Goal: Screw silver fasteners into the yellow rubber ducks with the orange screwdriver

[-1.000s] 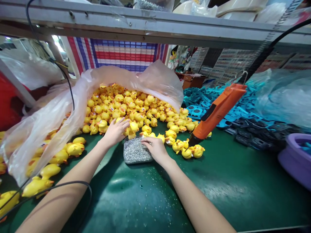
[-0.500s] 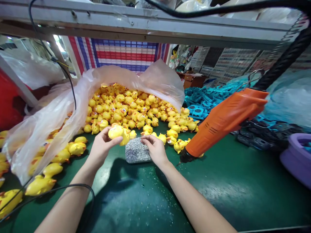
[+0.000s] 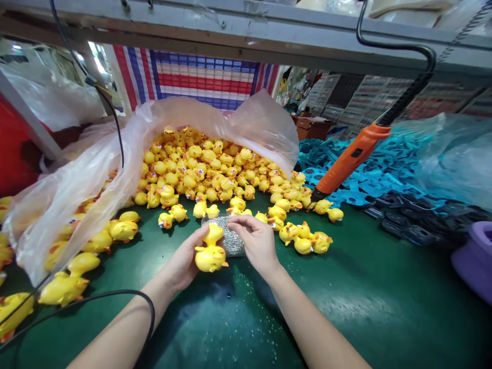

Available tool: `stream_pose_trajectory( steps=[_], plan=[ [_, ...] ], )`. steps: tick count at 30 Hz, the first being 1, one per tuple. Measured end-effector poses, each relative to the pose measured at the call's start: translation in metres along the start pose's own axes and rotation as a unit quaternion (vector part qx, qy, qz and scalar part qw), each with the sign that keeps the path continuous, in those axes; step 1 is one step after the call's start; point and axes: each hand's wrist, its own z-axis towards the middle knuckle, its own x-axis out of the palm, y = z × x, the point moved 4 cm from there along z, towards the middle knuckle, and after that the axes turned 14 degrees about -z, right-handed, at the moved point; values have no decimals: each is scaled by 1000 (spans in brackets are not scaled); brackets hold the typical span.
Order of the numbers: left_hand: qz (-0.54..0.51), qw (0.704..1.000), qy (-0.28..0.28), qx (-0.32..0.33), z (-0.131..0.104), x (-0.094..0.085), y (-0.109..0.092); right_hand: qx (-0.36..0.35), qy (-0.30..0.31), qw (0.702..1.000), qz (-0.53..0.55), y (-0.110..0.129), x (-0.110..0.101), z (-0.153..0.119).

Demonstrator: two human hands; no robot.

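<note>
My left hand (image 3: 188,262) is closed round a yellow toy duck (image 3: 211,258), which is tilted with its rounded parts toward me. Just right of it, my right hand (image 3: 257,245) has its thumb and fingertips pinched together at the tray's upper right. Anything between those fingertips is too small to make out. Behind both hands lies a clear shallow tray (image 3: 236,252) filled with small silvery metal pieces that look like screws. My hands hide part of its left and right sides.
A large heap of toy ducks (image 3: 207,164) spills from a plastic bag (image 3: 115,154) at the back. An orange electric screwdriver (image 3: 349,160) hangs at the right. Blue parts (image 3: 361,179), black parts (image 3: 407,220) and a purple tub (image 3: 474,261) lie beyond. A black cable (image 3: 111,293) crosses at left.
My left hand has brought the duck down and to the right, closer to my right hand, and turned it. The orange screwdriver has swung away toward the back. My right hand stays by the tray.
</note>
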Motion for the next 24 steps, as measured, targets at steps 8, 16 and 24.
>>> stream_pose_trajectory(
  steps=[8, 16, 24],
  plan=[
    [4, 999, 36, -26, 0, -2, 8, -52, 44, 997, 47, 16, 6, -7],
    [60, 997, 51, 22, 3, -5, 4, -63, 78, 995, 12, 17, -1, -3],
    [138, 985, 96, 26, -2, -3, 0, -78, 128, 989, 10, 12, -3, -1]
  ],
)
